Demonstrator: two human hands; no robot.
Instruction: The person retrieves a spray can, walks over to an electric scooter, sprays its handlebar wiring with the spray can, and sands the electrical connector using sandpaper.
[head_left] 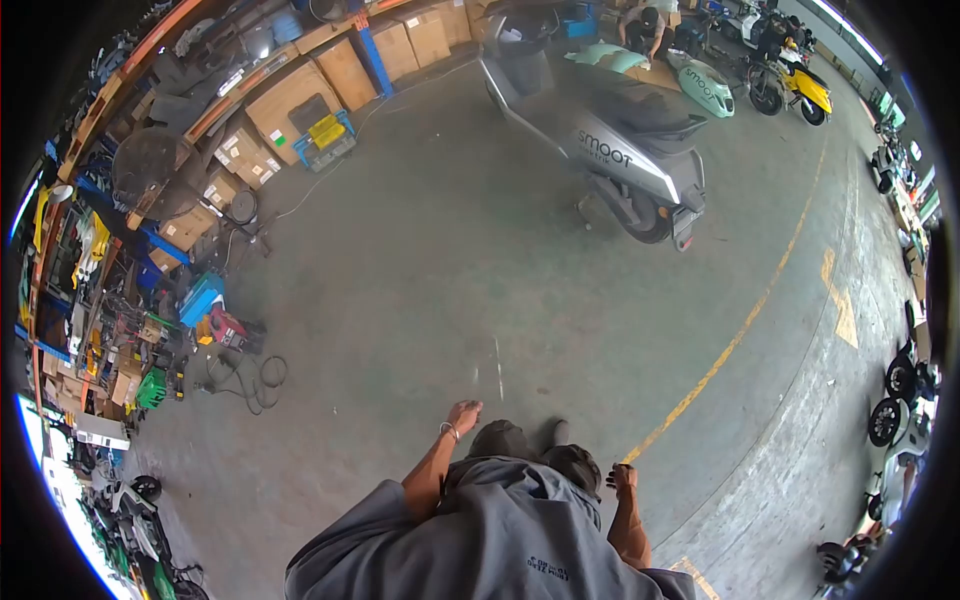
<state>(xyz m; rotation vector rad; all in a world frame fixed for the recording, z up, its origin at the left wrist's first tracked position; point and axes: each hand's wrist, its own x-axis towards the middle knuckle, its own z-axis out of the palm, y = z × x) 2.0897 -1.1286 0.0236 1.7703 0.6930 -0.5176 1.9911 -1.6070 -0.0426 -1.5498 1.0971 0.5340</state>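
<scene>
Low in the head view, my left hand hangs beside my knee, with a bracelet at the wrist. Its fingers look curled, and what they hold, if anything, is too small to make out. My right hand is on the other side of my legs, fingers bent, with something small and dark at them that I cannot identify. Both hands are apart from each other and over the grey floor. The nearest large object ahead is a grey scooter marked SMOOT, standing beyond my reach.
Shelving with boxes runs along the left. A coiled cable lies near a red machine. Another person bends beside a mint-green panel. A yellow scooter stands behind. More scooters line the right.
</scene>
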